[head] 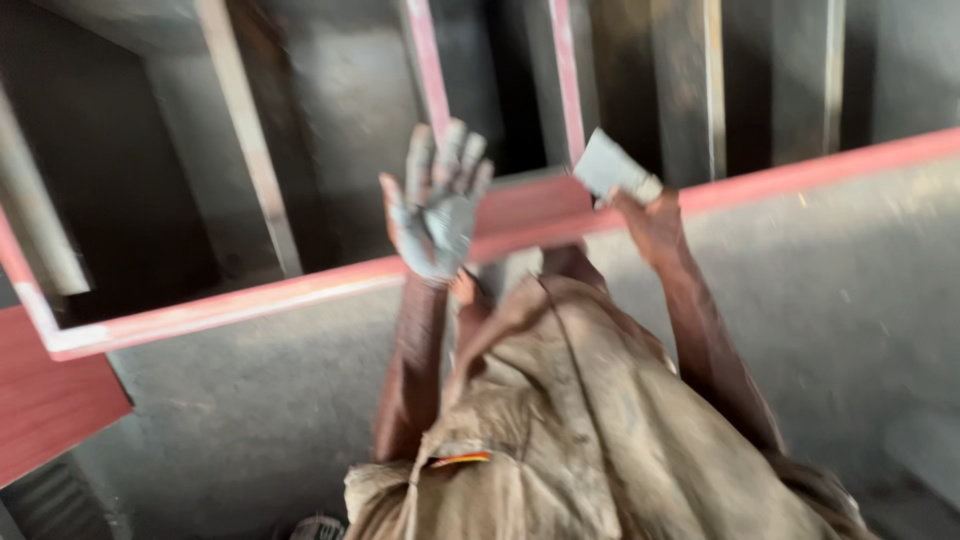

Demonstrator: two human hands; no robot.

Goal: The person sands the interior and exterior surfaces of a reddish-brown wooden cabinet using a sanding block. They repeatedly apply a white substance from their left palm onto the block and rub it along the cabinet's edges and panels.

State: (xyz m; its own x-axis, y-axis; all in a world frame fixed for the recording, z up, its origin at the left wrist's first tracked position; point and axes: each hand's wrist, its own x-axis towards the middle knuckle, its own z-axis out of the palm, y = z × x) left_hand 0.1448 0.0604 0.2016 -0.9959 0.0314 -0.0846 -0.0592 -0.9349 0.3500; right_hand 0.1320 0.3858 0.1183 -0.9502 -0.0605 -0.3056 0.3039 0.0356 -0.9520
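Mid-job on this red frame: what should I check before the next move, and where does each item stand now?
1. Grip: the right hand is closed on the grey flat piece: ok.
2. Contact: the grey flat piece against the red frame rail: cannot tell, too blurred.
3. Free hand: the left hand is open with fingers spread and holds nothing: ok.
4. Clean hand: the left hand is coated in grey: not ok.
5. Support: the left hand resting on the red frame rail: cannot tell.
6. View: sharp enough to judge fine detail: not ok, motion blur.
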